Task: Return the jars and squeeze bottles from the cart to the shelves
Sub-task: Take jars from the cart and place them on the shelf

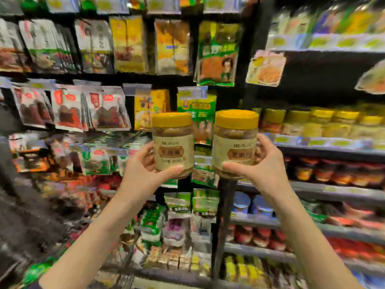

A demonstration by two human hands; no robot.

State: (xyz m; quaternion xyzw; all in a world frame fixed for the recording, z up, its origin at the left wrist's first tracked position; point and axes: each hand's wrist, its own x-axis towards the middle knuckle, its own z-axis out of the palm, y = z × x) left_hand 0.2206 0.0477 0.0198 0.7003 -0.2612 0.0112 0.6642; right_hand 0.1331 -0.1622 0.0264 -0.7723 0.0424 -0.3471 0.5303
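Jars are held up side by side and upright in front of the shelves: the left jar (173, 147) in the left grip (143, 170), the right jar (234, 147) in the right grip (268, 165). Each grip is closed round the lower body of its jar, thumb across the front below the label, and the two jars are near each other but apart. Each looks full of brownish paste under a wide yellow screw lid, so I judge them stiff, fairly heavy and smooth-sided. Whether they are glass or plastic I cannot tell, so they are best held round the body, not the lid, and set down gently. A row of like jars (312, 122) stands on the shelf (325, 150) to the right, near the right jar. Hanging packets (68, 109) crowd the rack on the left. The view is blurred and I cannot make out the cart.
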